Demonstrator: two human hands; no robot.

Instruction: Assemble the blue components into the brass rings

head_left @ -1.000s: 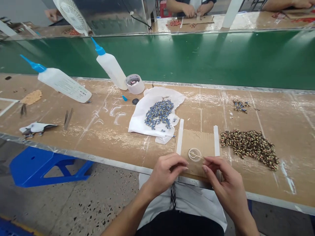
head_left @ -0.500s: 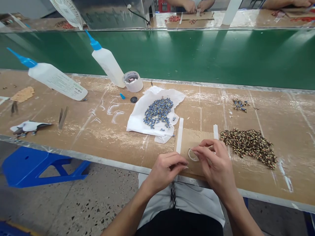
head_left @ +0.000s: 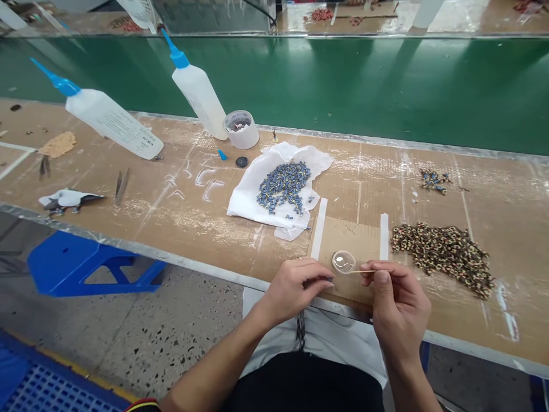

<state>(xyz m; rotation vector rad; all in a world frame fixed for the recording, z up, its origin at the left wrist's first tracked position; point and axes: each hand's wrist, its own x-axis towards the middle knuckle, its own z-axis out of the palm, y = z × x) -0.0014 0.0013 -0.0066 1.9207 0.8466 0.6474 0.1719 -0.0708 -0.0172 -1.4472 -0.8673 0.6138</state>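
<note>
My left hand (head_left: pixel 295 289) rests at the near table edge, fingers pinched on a small dark piece I cannot name. My right hand (head_left: pixel 397 300) pinches a thin wooden stick (head_left: pixel 358 272) whose tip points left at a small clear round lid (head_left: pixel 343 261). The lid lies on a cardboard square (head_left: pixel 349 243) bordered by two white strips. A pile of small blue pieces (head_left: pixel 283 186) lies on a white cloth behind my left hand. A heap of brown speckled pieces (head_left: pixel 444 252) lies to the right of my right hand.
Two white squeeze bottles with blue nozzles (head_left: pixel 109 120) (head_left: pixel 198 91) and a small white cup (head_left: pixel 241 129) stand at the back left. A green conveyor belt (head_left: pixel 343 86) runs behind the table. A blue stool (head_left: pixel 81 263) stands on the floor at left. Tweezers (head_left: pixel 120 186) lie left.
My right hand drew back from over the clear lid toward the table edge, now holding the stick with its tip at the lid. The view shifted slightly downward.
</note>
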